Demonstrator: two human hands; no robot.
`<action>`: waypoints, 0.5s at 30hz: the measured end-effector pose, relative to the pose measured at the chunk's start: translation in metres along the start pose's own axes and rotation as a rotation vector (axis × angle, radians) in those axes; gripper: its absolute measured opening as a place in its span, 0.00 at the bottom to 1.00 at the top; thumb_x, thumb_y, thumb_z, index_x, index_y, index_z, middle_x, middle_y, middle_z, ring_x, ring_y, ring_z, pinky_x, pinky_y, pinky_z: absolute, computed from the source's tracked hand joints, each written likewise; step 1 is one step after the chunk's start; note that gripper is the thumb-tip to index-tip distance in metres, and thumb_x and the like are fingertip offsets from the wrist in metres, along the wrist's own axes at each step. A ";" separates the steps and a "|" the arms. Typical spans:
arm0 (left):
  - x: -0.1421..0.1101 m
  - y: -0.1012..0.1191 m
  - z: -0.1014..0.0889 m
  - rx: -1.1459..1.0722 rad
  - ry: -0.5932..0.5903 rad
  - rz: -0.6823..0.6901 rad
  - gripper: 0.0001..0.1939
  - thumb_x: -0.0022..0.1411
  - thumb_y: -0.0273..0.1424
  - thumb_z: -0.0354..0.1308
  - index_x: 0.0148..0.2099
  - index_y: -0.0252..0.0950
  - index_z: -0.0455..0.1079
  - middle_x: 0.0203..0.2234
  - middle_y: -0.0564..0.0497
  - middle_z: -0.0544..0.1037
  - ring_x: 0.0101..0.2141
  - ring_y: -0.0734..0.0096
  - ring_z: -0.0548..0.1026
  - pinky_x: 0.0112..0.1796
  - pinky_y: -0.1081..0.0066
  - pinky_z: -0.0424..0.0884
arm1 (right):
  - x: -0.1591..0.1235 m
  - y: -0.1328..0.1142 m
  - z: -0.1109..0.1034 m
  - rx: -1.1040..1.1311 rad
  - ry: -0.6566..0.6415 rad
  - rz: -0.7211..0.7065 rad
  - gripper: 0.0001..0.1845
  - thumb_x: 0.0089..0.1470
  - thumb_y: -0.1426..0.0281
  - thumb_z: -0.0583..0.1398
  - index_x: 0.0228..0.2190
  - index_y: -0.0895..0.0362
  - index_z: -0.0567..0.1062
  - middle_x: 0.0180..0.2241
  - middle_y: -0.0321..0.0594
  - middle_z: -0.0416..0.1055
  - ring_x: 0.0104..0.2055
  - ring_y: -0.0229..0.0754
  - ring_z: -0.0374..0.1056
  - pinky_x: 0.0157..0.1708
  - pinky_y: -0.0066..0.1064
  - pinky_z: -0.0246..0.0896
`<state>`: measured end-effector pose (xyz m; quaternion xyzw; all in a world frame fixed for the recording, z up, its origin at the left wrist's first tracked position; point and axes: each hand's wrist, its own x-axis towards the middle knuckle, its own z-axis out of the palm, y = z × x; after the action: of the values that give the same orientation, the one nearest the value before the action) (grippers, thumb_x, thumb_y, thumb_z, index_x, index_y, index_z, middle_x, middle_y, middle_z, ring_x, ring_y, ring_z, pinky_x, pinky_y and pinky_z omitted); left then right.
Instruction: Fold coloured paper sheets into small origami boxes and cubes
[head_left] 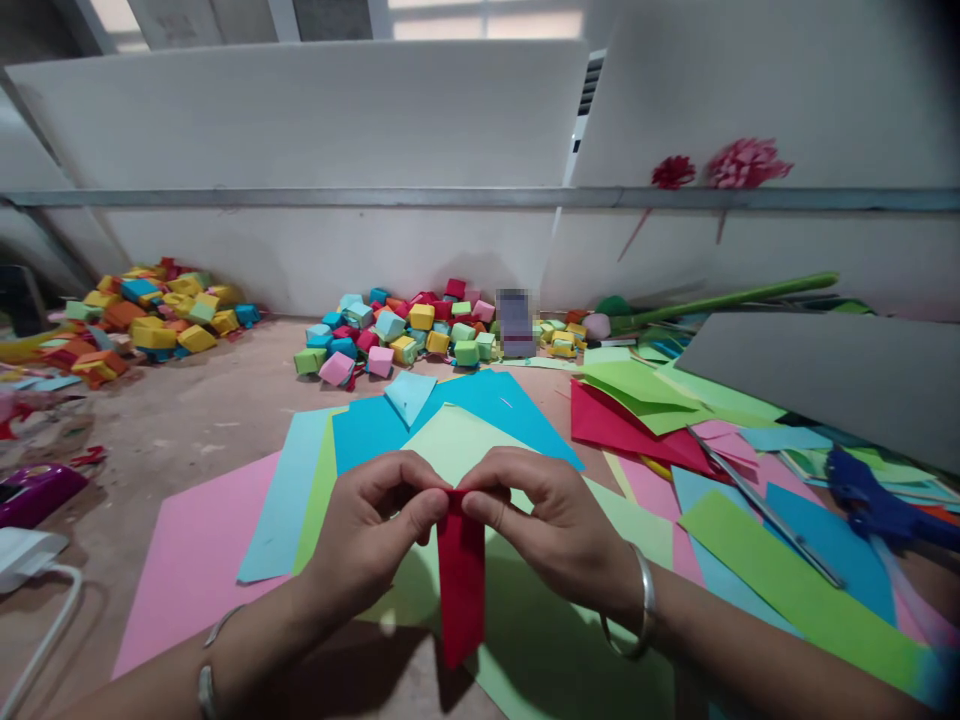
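A narrow red paper strip (461,580) hangs down between my hands, above sheets of light green (525,640), blue (480,400) and pink paper (195,560). My left hand (371,535) pinches the strip's top end with thumb and bent fingers. My right hand (547,520) pinches the same top end from the other side, fingertips touching the left hand's. Both wrists wear thin bangles.
A pile of small folded paper cubes (405,335) lies at the back centre, another pile (142,315) at back left. Scissors (765,510) and a blue glue gun (877,505) rest on paper at right. A grey board (832,370), a green stick (735,297) and paper flowers (742,165) are at back right.
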<state>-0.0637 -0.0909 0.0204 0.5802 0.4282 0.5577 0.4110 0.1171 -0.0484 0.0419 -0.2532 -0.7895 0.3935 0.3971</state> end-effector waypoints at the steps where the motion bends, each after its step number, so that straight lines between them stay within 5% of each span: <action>1: 0.001 -0.001 0.000 -0.029 0.004 -0.049 0.09 0.57 0.33 0.63 0.28 0.33 0.72 0.20 0.55 0.71 0.19 0.81 0.66 0.21 0.79 0.62 | 0.001 0.000 -0.001 -0.038 -0.017 0.007 0.05 0.54 0.75 0.61 0.28 0.59 0.78 0.26 0.36 0.73 0.28 0.34 0.65 0.30 0.26 0.59; 7: 0.009 -0.005 0.002 -0.108 -0.146 -0.336 0.13 0.52 0.37 0.65 0.28 0.31 0.71 0.18 0.55 0.71 0.18 0.82 0.63 0.21 0.79 0.58 | 0.003 0.000 -0.006 -0.208 -0.172 0.138 0.07 0.48 0.80 0.61 0.22 0.60 0.76 0.21 0.33 0.70 0.24 0.32 0.62 0.25 0.24 0.55; 11: 0.014 -0.007 0.003 0.006 -0.256 -0.389 0.11 0.51 0.34 0.66 0.31 0.31 0.71 0.19 0.54 0.72 0.21 0.79 0.65 0.23 0.78 0.60 | 0.005 0.007 -0.007 -0.280 -0.291 0.162 0.05 0.44 0.80 0.63 0.21 0.60 0.75 0.20 0.31 0.67 0.24 0.32 0.61 0.24 0.24 0.54; 13: 0.016 -0.007 0.003 0.034 -0.160 -0.360 0.13 0.51 0.34 0.66 0.35 0.33 0.69 0.20 0.56 0.72 0.21 0.79 0.65 0.23 0.78 0.60 | 0.008 0.012 -0.009 -0.227 -0.233 0.189 0.06 0.44 0.80 0.62 0.20 0.59 0.74 0.20 0.31 0.66 0.23 0.32 0.61 0.23 0.23 0.54; 15: 0.018 -0.007 0.000 0.075 0.077 -0.259 0.13 0.54 0.37 0.64 0.36 0.35 0.67 0.22 0.57 0.71 0.21 0.80 0.64 0.23 0.79 0.59 | 0.011 0.016 -0.011 -0.182 -0.022 0.230 0.06 0.46 0.77 0.62 0.21 0.59 0.74 0.18 0.31 0.65 0.21 0.32 0.60 0.20 0.23 0.53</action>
<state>-0.0634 -0.0721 0.0191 0.5134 0.5355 0.5054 0.4407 0.1215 -0.0266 0.0380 -0.3728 -0.7920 0.3659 0.3159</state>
